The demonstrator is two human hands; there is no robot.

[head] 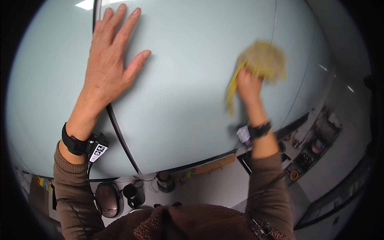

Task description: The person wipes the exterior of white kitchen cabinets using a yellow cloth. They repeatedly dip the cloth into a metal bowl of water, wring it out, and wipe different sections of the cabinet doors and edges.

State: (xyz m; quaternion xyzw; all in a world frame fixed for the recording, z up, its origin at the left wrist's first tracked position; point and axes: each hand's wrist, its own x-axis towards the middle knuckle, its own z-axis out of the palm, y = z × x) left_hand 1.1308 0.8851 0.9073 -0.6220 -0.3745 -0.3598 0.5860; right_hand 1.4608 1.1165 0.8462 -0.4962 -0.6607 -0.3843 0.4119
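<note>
Pale blue-green glossy cabinet doors [180,105] fill most of the head view, with a dark vertical gap between two of them. Spread flat on them at the upper left, across that gap, is my left hand [108,60], fingers apart and holding nothing. My right hand [249,84] grips a yellow and greyish cloth [262,58] against the door surface on the right; the cloth is blurred and one strip of it hangs down to the left. Black straps with small devices sit on both wrists.
Below the doors lies a white countertop [210,186] with a black kettle [133,195], a brown oval appliance [107,199] and a dark jar-like appliance [165,182]. At the lower right, a sink area [295,143] and a rack of containers [315,147] stand along the counter.
</note>
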